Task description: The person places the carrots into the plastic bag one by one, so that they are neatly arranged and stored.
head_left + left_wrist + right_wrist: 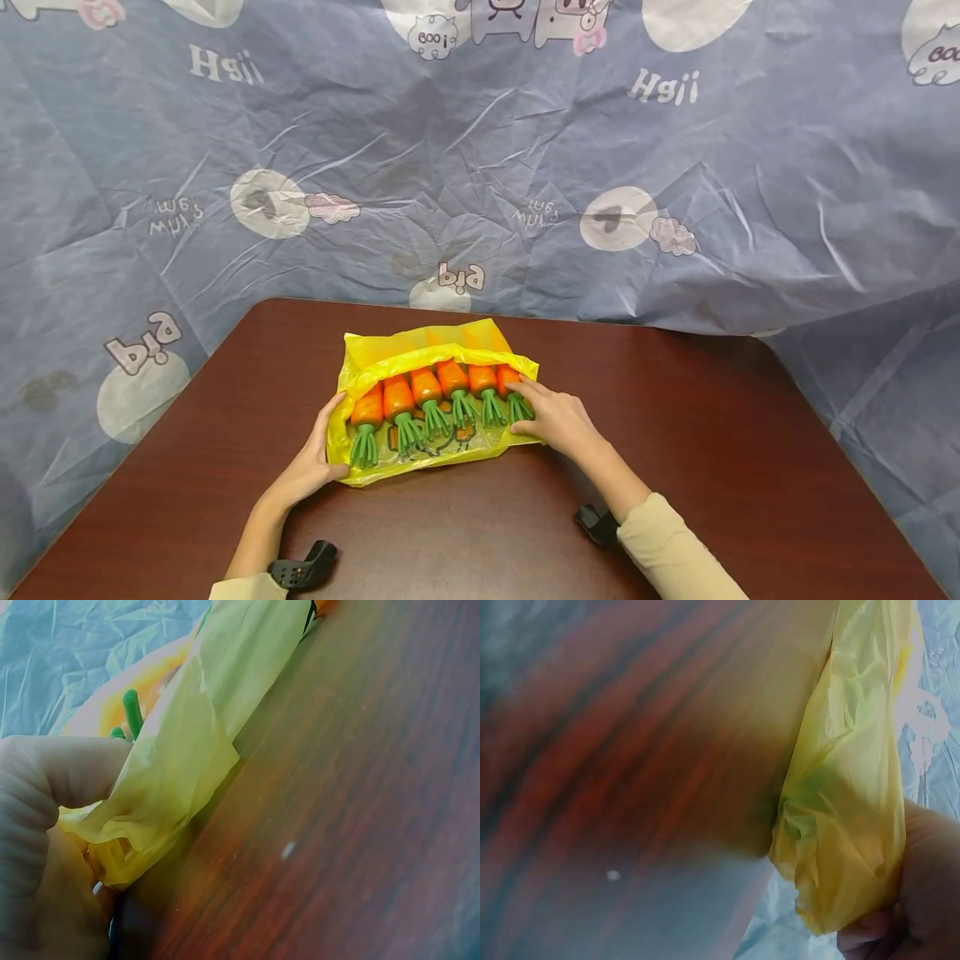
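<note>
A yellow plastic bag (420, 343) lies on the table with its wide mouth facing me. Several toy carrots (426, 387) sit side by side in it, green tops toward me and orange ends under the bag's upper layer. My left hand (311, 458) holds the bag's left edge; in the left wrist view, the thumb (82, 769) is against the yellow plastic (176, 750). At the right edge, my right hand (558, 419) grips the bag beside the rightmost carrot (517, 407). The right wrist view shows crumpled plastic (847, 825) hiding part of that hand.
The dark brown table (675, 450) extends around the bag on all sides. Behind it hangs a wrinkled blue-grey printed cloth (465, 167). Black wrist devices (303, 568) are worn on both forearms.
</note>
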### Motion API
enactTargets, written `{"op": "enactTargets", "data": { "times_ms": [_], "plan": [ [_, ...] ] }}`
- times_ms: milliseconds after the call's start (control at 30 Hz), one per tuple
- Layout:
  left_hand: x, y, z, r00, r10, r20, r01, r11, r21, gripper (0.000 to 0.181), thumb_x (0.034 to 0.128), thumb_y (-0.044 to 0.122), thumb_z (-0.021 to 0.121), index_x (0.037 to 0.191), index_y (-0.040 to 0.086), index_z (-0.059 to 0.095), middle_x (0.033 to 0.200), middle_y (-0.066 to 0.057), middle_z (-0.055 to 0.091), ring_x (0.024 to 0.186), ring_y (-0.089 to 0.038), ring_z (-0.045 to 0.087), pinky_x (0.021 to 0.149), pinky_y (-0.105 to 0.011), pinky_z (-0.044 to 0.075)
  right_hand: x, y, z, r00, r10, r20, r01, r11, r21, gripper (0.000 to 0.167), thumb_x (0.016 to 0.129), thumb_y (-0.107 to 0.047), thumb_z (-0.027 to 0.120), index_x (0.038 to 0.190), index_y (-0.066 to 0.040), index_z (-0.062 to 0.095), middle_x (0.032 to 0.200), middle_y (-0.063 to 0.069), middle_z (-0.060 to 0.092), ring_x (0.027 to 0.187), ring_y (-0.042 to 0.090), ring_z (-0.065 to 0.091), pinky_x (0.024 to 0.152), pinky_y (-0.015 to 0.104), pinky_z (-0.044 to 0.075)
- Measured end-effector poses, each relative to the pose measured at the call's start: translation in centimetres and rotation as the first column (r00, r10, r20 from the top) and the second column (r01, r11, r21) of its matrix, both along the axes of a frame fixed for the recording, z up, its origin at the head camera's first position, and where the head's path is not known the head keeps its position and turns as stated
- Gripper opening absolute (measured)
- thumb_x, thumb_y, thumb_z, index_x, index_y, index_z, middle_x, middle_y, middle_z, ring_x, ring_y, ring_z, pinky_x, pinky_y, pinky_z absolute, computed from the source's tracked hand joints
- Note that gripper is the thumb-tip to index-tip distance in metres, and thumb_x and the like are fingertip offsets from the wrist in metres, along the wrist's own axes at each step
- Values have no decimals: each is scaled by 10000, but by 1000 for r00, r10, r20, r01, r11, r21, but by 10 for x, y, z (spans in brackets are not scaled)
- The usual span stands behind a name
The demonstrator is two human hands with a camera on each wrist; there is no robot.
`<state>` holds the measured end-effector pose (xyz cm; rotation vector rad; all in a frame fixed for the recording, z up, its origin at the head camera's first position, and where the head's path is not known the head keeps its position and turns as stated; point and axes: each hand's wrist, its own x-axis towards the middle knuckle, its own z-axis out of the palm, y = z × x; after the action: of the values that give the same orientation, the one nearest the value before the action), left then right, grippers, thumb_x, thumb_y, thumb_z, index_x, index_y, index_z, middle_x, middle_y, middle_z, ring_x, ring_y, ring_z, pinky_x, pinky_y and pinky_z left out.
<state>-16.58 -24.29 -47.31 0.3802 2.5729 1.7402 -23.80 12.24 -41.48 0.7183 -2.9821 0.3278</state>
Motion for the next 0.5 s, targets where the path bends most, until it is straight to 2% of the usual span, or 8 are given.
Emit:
{"op": "enactTargets", "data": {
  "times_ms": [67, 133, 233, 300, 333, 400, 500],
  "plan": [
    [-1, 1, 0, 1000, -3, -3, 3, 1000, -2, 1062, 610, -117, 579, 1449, 263, 52, 1466, -118, 60, 1198, -248, 212, 867, -129, 315, -1, 0, -1, 1000, -4, 8, 4, 1000, 4, 655, 712, -447, 706, 1302, -270, 485, 1367, 58, 469, 561, 146, 517, 498, 255, 367],
    [-2, 2, 1, 1000, -3, -5, 3, 1000, -2, 1060, 607, -118, 581, 1450, 254, 56, 1471, -119, 58, 1207, -256, 207, 910, -206, 328, -2, 0, -2, 999, -5, 34, 5, 1000, 6, 638, 732, -419, 701, 1311, -273, 475, 1397, 59, 434, 576, 148, 533, 502, 259, 366],
    [-3, 3, 1, 1000, 20, -1, -20, 999, -34, 1048, 608, -81, 602, 1453, 252, 80, 1478, -139, 58, 1237, -303, 161, 968, -450, 312, 0, 4, -3, 995, -3, 99, 3, 1000, -7, 620, 772, -386, 676, 1337, -281, 443, 1451, 39, 355, 760, 193, 620, 580, 302, 428],
    [-2, 4, 1, 999, 40, 12, -39, 998, -52, 1033, 619, -38, 627, 1454, 263, 98, 1479, -157, 55, 1259, -342, 115, 931, -631, 262, 3, 8, -2, 991, 13, 137, -8, 999, -42, 595, 803, -360, 651, 1348, -273, 432, 1474, 21, 312, 958, 213, 616, 675, 355, 463],
    [-1, 4, 2, 999, 48, 18, -47, 997, -59, 1024, 624, -15, 638, 1454, 269, 110, 1481, -160, 53, 1268, -358, 90, 906, -692, 227, 5, 11, -1, 988, 20, 153, -9, 997, -71, 579, 817, -347, 638, 1351, -268, 430, 1479, 11, 301, 992, 211, 601, 707, 380, 461],
    [0, 4, 3, 998, 60, 30, -58, 996, -64, 996, 643, 27, 660, 1451, 286, 139, 1489, -144, 67, 1278, -366, 71, 893, -733, 193, 9, 17, 1, 984, 31, 174, -4, 989, -151, 539, 844, -316, 610, 1349, -254, 435, 1475, 1, 306, 1013, 199, 589, 777, 447, 454],
    [-1, 2, 3, 998, 58, 14, -57, 998, -35, 935, 673, 39, 667, 1444, 281, 197, 1500, -116, 104, 1318, -360, 65, 909, -731, 159, 17, 30, 4, 986, 35, 160, 11, 960, -281, 483, 868, -271, 581, 1332, -216, 460, 1441, 10, 362, 1009, 190, 583, 810, 511, 442]
  ]
}}
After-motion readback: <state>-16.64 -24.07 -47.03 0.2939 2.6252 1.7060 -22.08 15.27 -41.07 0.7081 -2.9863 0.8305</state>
